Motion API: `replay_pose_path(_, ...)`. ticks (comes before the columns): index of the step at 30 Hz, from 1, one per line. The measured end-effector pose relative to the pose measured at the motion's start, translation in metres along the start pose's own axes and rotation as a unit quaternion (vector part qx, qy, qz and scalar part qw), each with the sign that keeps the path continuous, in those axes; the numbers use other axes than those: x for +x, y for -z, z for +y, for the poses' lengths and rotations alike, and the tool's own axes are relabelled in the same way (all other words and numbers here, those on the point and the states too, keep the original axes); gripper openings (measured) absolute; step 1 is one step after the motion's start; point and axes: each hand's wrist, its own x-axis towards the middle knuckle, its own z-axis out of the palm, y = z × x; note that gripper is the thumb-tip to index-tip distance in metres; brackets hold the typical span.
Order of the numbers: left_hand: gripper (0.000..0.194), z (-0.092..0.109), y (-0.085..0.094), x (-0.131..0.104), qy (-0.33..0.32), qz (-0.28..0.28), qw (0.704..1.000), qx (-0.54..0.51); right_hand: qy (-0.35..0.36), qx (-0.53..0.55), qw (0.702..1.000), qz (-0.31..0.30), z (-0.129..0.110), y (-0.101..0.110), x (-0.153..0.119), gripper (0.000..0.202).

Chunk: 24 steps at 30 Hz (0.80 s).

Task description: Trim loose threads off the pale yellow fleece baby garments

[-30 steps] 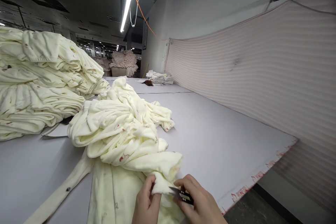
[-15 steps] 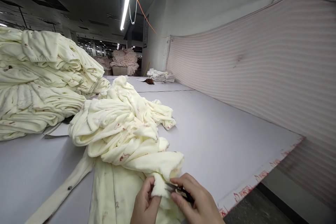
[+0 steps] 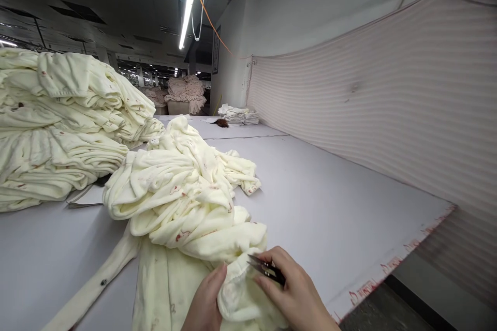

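Opened out since half a second ago, the cuff-like end (image 3: 237,295) of the pale yellow cloth (image 3: 171,191) shows rounder and wider, the left hand (image 3: 205,300) sits slightly toward seven o'clock, and the snips (image 3: 268,270) stand a little higher. That end lies at six o'clock in the view, below the crumpled rest of the cloth on the bench (image 3: 330,181). At its nine o'clock the left fingers clamp its edge, some tips hidden behind the fabric; at its three o'clock the right hand (image 3: 293,287) has its fingers closed around the snips, blade points slightly apart, contact with the cloth hard to tell. Since the points aim toward ten o'clock, a slip or a bunched fold could make them nick the fabric, or reach the left thumb nearby if it strays closer.
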Motion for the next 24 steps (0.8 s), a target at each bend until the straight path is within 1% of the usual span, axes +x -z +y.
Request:
replay_pose_path(2,0.032,0.001,-0.004,0.000,0.009,-0.010,1.000,-0.024,0.050,-0.007,0.999,-0.010,-0.002,0.000,-0.008,0.019)
replay_pose_path(4,0.032,0.000,-0.007,0.001,0.008,-0.010,0.999,-0.043,0.078,-0.043,0.996,0.001,-0.002,-0.002,-0.013,0.022)
replay_pose_path(6,0.033,-0.001,-0.008,0.001,0.011,-0.020,0.998,-0.059,0.078,-0.061,0.995,0.017,-0.001,-0.005,-0.012,0.021)
replay_pose_path(10,0.040,0.000,-0.004,0.001,0.043,-0.066,0.994,-0.081,0.049,-0.018,0.998,0.031,0.004,-0.006,-0.006,0.021)
replay_pose_path(12,0.044,0.002,-0.003,0.000,0.060,-0.090,0.990,-0.089,0.063,-0.019,0.997,0.037,0.008,-0.005,-0.005,0.022)
replay_pose_path(15,0.049,0.006,-0.008,-0.001,0.082,-0.119,0.984,-0.105,0.089,-0.032,0.995,0.039,0.011,-0.004,-0.007,0.025)
replay_pose_path(20,0.052,0.013,-0.017,0.000,0.083,-0.143,0.978,-0.128,0.082,0.030,0.996,0.010,0.009,-0.005,-0.004,0.022)
replay_pose_path(24,0.049,0.011,-0.018,0.001,0.082,-0.149,0.978,-0.124,0.090,0.008,0.996,0.027,0.012,-0.005,-0.001,0.024)
